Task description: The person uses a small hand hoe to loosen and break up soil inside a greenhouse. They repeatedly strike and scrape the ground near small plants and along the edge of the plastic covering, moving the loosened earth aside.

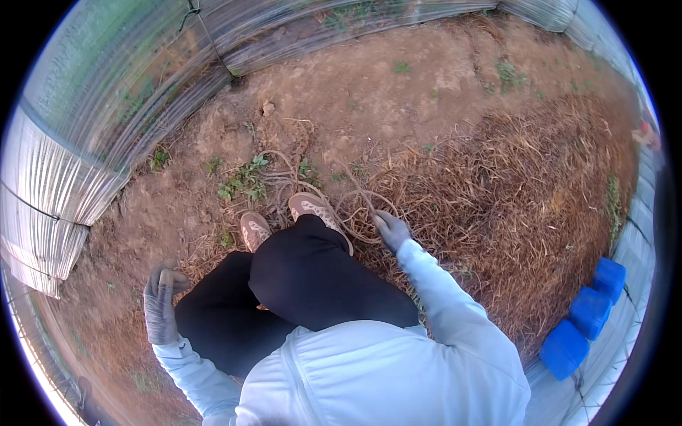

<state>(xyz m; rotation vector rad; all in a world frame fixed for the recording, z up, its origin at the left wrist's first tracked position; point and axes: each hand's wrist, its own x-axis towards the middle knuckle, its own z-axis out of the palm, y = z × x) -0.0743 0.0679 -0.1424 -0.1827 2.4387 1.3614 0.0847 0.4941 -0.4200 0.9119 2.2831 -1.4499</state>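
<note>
My right hand (393, 230), in a grey glove, grips a tan rope (363, 193) just beyond my right knee. Loose loops of this rope lie around my shoes (315, 206) and over the soil ahead of them. Out to the left of my knee, my left hand (162, 303) is raised in a matching glove. Its fingers are loosely bent and slightly apart, and no object shows in it. I am crouched low, with my black trouser legs (325, 277) between the two hands.
Dry brown straw (506, 213) covers the ground on the right. Clear plastic sheeting (144, 96) walls the left and far sides. Several blue plastic containers (565, 350) stand along the right wall. Green weeds (245, 181) grow by my shoes. A blurred person (647, 136) shows at the far right.
</note>
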